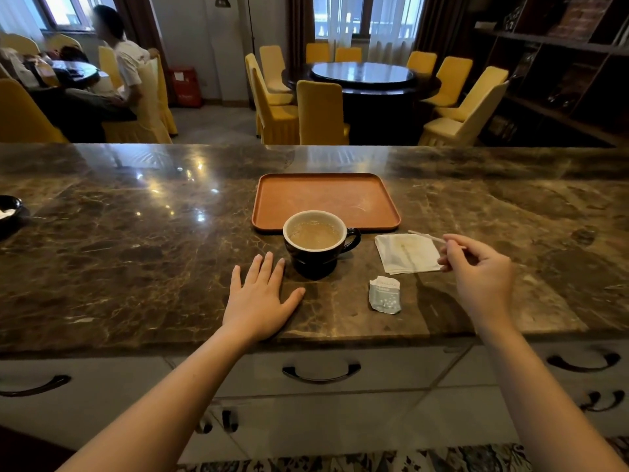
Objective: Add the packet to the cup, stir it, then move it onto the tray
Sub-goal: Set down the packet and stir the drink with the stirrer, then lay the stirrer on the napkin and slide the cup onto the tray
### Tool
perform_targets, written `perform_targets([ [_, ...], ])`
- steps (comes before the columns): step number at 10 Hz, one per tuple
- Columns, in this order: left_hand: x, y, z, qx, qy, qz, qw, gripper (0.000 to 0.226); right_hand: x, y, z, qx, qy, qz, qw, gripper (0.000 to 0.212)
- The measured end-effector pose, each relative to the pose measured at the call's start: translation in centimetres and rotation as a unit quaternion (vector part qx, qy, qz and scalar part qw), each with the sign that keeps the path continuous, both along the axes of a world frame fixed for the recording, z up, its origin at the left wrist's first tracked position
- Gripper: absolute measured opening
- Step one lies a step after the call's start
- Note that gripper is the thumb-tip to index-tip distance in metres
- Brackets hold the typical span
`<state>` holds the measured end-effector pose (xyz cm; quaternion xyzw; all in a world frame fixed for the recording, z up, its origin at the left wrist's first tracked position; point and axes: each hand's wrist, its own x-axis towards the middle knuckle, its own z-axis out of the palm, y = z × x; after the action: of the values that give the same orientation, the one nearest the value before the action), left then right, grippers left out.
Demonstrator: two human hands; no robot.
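A black cup point(316, 264) with a white inside holds light brown liquid and stands on the marble counter, just in front of the orange tray point(326, 199). Its handle points right. My left hand point(260, 294) lies flat on the counter, fingers spread, just left of the cup. My right hand point(480, 270) hovers right of a white napkin point(406, 253) and pinches a thin pale stir stick point(427, 236) that slants over the napkin's far edge. A torn grey-white packet point(385, 294) lies crumpled on the counter in front of the napkin.
A dark dish point(8, 212) sits at the counter's far left edge. Drawers with black handles point(321, 371) run below the counter front. Beyond the counter are yellow-covered chairs, round tables and a seated person at the back left.
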<state>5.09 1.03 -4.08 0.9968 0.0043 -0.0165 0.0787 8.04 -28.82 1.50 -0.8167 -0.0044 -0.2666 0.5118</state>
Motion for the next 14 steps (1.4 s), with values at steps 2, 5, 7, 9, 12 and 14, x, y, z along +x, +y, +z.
perform_targets([
  [2, -0.1, -0.1, 0.2, 0.002, 0.006, 0.004, 1.000, 0.074, -0.2, 0.6, -1.9, 0.010, 0.049, -0.021, 0.999, 0.022],
  [5, 0.0, 0.0, 0.2, 0.001, 0.007, 0.000, 1.000, 0.074, 0.0, 0.5, -2.7, -0.152, 0.206, -0.031, 0.966, 0.024],
  [7, 0.0, -0.1, 0.2, 0.001, 0.006, 0.004, 1.000, 0.074, 0.4, 1.5, -1.9, -0.279, 0.241, -0.059, 0.928, 0.021],
  [9, 0.0, -0.1, 0.3, 0.001, 0.008, 0.000, 1.000, 0.073, 0.6, 2.0, -1.4, -0.314, 0.248, -0.082, 0.913, 0.020],
  [12, 0.0, 0.0, 0.1, 0.001, 0.005, 0.000, 1.000, 0.073, -0.1, 1.7, -2.1, -0.284, 0.227, -0.096, 0.927, 0.019],
  [14, -0.1, -0.1, 0.1, 0.002, -0.001, 0.001, 1.000, 0.073, -0.7, 2.3, -2.6, -0.304, 0.215, -0.104, 0.922, 0.018],
])
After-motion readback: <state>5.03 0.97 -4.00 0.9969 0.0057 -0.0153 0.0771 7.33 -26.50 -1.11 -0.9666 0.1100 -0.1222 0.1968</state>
